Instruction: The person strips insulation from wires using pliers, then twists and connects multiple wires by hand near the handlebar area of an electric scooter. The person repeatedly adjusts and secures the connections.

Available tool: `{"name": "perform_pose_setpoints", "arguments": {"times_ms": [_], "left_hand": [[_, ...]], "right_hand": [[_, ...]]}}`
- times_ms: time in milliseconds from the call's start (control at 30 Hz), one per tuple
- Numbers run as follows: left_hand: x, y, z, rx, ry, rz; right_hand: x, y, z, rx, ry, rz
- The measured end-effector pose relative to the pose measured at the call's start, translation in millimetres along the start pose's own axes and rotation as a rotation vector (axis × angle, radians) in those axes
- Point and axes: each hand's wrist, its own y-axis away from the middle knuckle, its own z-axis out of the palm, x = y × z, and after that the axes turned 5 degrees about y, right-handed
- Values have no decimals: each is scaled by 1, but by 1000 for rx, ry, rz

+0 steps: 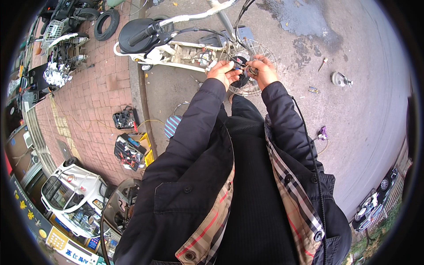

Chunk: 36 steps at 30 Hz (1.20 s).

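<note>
My left hand (224,73) and my right hand (263,70) are raised near the front of a white bicycle-like frame (187,62), with fingers pinched on thin wires (250,70). A small blue piece (236,70) sits between them, perhaps a connector; its details are too small to make out. Just behind my hands is a black round part (240,81), partly hidden, and a wire basket (263,48) around it. The handlebar (185,17) with dark cables hangs above.
A toolbox (125,119), a bin of tools (130,150) and a striped stool (172,127) are at left. Tires (106,25), scooters (66,53) and a small white vehicle (66,198) line the paving. A screwdriver (322,65), pliers (314,90) and a metal part (340,80) lie right.
</note>
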Motion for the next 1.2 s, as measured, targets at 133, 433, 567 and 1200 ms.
{"name": "perform_pose_setpoints", "arguments": {"times_ms": [133,433,567,1200], "left_hand": [[-2,-2,-3,-6,-48,9],[-8,5,-11,-12,76,10],[-9,9,-8,-27,145,-15],[-23,39,12,-150,-908,625]], "right_hand": [[6,0,5,-40,140,-6],[12,8,-2,-114,50,80],[14,14,-2,-137,-30,64],[36,7,-2,-118,-22,6]]}}
